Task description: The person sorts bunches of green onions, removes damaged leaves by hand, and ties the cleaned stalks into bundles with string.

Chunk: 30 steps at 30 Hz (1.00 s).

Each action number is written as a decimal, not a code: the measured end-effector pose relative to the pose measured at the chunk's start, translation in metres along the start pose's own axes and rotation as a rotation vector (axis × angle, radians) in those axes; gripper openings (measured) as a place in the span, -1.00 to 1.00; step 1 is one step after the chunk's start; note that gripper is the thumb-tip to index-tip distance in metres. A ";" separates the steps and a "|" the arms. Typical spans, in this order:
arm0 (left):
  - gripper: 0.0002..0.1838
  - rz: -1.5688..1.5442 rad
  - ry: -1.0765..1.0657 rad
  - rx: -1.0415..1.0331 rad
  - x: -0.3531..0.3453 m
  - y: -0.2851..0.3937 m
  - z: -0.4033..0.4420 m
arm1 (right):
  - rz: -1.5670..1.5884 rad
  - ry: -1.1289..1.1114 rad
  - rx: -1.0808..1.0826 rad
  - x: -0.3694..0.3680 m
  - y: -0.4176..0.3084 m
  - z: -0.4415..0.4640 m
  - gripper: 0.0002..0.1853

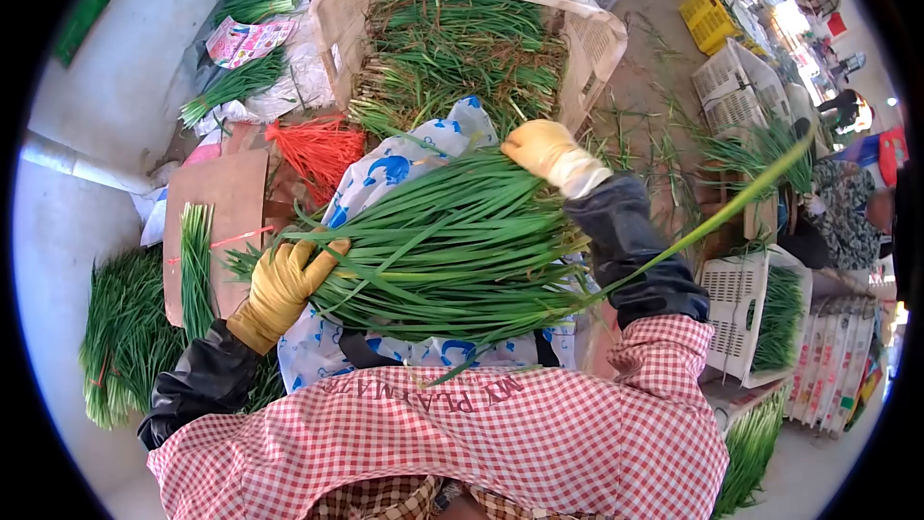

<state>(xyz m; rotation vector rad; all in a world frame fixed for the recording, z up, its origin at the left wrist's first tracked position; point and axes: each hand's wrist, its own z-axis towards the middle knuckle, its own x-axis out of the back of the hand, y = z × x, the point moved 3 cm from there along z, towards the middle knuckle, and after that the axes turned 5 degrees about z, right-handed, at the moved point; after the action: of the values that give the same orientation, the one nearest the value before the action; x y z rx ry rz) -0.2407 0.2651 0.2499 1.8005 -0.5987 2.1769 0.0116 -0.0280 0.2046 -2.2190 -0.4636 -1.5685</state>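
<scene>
A loose heap of garlic chives lies across my lap on a white plastic sheet with blue prints. My left hand, in a yellow glove, grips the leaves at the left end, its thumb apart from the fingers. At the upper right edge of the heap my right hand, also gloved, is closed with the fingers curled down; what they hold is hidden. One long yellowed leaf sticks out to the upper right, in front of my right forearm.
A white crate full of chives stands ahead. To the left are red ties, a brown board with a small chive bunch, and stacked chives. More crates and another person are at right.
</scene>
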 end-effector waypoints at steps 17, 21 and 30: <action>-0.35 -0.042 0.041 0.013 -0.006 0.007 0.000 | 1.110 0.409 -0.089 0.085 0.095 -0.053 -0.48; -0.35 -0.032 -0.036 0.022 -0.015 0.009 -0.003 | 0.424 0.118 -0.112 0.016 0.025 -0.038 -0.50; -0.23 -0.363 -0.110 0.185 -0.056 0.010 -0.030 | 2.369 0.199 0.451 0.058 0.025 -0.015 -0.79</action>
<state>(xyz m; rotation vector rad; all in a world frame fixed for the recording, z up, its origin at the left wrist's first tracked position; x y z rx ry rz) -0.2603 0.2736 0.1891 1.9507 -0.0784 1.9479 0.0299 -0.0544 0.2609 -0.7794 1.2833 -0.1192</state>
